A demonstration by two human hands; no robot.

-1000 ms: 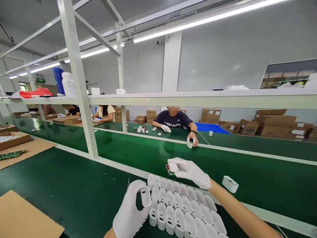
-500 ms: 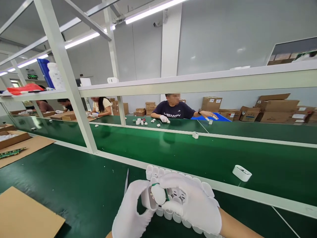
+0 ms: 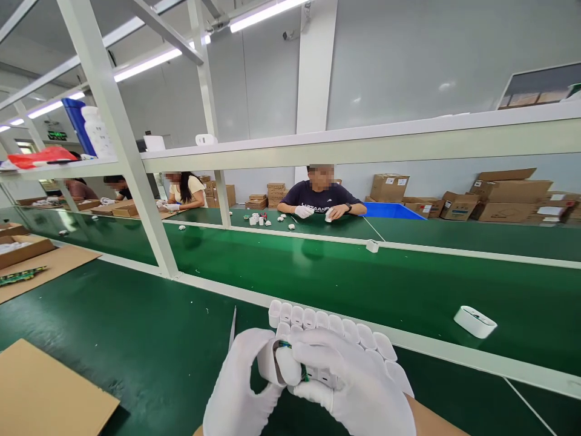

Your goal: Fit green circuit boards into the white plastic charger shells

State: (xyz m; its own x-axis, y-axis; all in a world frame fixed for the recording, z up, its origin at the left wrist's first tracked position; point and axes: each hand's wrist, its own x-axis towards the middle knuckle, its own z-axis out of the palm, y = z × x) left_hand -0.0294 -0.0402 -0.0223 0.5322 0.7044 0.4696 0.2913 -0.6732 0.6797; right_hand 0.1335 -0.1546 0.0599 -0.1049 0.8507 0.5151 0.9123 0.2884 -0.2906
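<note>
Green bench [image 3: 136, 339]; 2 gloved hands around white shell [image 3: 267, 362], no legible label.

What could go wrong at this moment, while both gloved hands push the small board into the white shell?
1. The board looks only partly inside the shell; if it sits tilted, the right hand may jam or bend it.
2. The left hand grips the shell by the fingertips, so the shell may slip.
3. Both hands work just above the upright shells; a slip may knock some over.

Your hands [image 3: 290, 387] meet over the counter [image 3: 136, 339], rows of housings [image 3: 336, 327] just behind them; one housing [image 3: 474, 321] lies far right, cardboard [image 3: 45, 393] left.
</note>
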